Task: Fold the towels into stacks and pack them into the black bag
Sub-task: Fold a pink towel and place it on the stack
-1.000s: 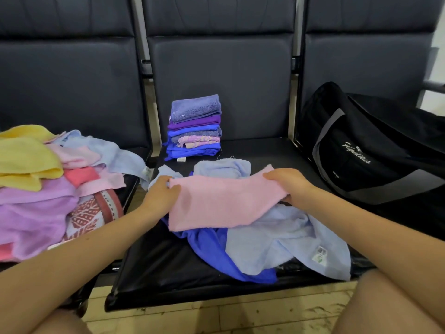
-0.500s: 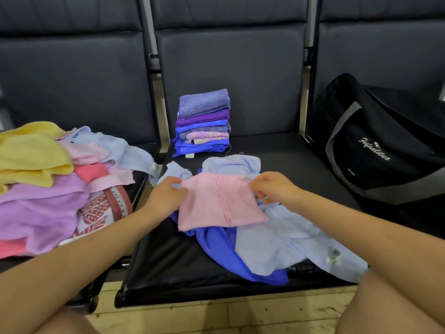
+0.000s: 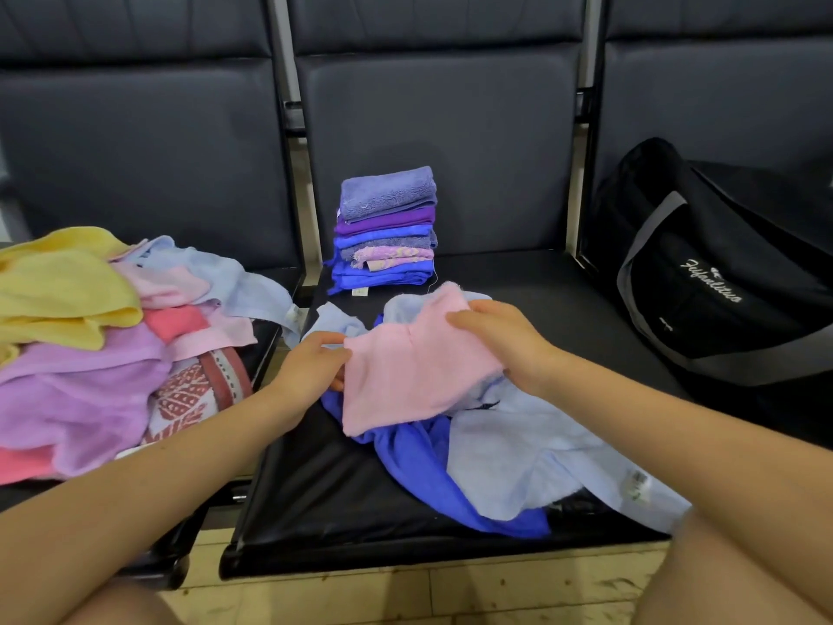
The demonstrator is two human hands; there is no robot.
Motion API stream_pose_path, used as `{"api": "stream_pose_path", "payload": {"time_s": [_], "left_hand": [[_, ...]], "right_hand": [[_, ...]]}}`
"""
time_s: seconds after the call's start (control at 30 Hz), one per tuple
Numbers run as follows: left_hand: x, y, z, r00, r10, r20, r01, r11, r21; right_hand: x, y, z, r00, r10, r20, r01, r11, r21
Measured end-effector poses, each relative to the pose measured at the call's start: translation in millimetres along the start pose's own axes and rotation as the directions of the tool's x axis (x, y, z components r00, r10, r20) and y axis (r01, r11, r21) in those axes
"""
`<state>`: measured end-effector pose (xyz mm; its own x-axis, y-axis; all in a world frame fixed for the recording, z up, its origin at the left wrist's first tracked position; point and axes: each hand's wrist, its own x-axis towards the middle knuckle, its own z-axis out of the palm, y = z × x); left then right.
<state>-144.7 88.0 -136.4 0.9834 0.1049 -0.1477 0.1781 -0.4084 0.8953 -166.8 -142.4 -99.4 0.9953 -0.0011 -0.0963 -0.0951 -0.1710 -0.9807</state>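
While both hands work over the middle seat (image 3: 315,502), the pink towel (image 3: 414,367) hangs between them, partly folded and lifted clear of the cloth below. The left hand (image 3: 311,367) pinches its left edge with thumb on top and fingers curled underneath; the right hand (image 3: 500,340) grips the upper right edge, fingers curled over the fabric and knuckles up. Directly under the fingers of both hands lie loose towels — a light blue towel (image 3: 532,457) spreading toward the person's right knee with a small label showing, and a royal blue towel (image 3: 419,466) trailing out from beneath the pink one toward the seat's front edge. These crumpled pieces take up the spot right under the pink towel. Beyond the fingertips, against the seat back, stands the folded stack (image 3: 387,232) of purple and blue towels, well apart from both hands. Out past the left hand, on the neighbouring seat, sits the unfolded pile (image 3: 90,345) — yellow, lilac, pink, coral and pale blue pieces heaped over a red-and-white patterned cloth (image 3: 194,394). Out past the right hand, on the other seat, the black bag (image 3: 703,286) slumps with grey straps and white lettering; whether its top is unzipped cannot be told. Bare knees show at the lower corners, above a pale wooden floor (image 3: 405,593).
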Motion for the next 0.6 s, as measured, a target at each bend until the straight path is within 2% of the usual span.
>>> {"api": "stream_pose_path", "payload": {"time_s": [0.1, 0.17, 0.27, 0.37, 0.47, 0.6], "left_hand": [[0.3, -3.0, -1.6, 1.0, -0.006, -0.027, 0.005, 0.999, -0.045], [-0.7, -4.1, -2.1, 0.999, -0.002, -0.041, -0.001, 0.998, -0.06], [-2.4, -4.3, -0.6, 0.997, -0.004, -0.083, -0.002, 0.997, -0.08], [-6.0, -2.2, 0.3, 0.996, 0.005, -0.087, -0.011, 0.997, -0.076], [-7.4, -2.7, -0.7, 0.997, 0.042, -0.066, -0.043, 0.999, -0.019], [-7.3, -2.2, -1.6, 0.998, 0.056, -0.031, -0.054, 0.996, 0.075]], "right_hand": [[-9.4, -13.7, 19.9, 0.966, 0.034, 0.257, -0.037, 0.999, 0.006], [-10.7, -12.2, 32.9, 0.937, 0.084, 0.34, -0.066, 0.996, -0.065], [-6.3, -0.3, 41.6, 0.949, 0.032, 0.314, 0.001, 0.995, -0.104], [-1.0, 8.5, 40.3, 0.978, -0.019, 0.207, 0.055, 0.984, -0.172], [2.6, 16.6, 39.5, 0.989, 0.031, 0.144, -0.005, 0.984, -0.178], [-0.1, 25.6, 44.0, 0.955, 0.158, 0.251, -0.118, 0.979, -0.167]]}}
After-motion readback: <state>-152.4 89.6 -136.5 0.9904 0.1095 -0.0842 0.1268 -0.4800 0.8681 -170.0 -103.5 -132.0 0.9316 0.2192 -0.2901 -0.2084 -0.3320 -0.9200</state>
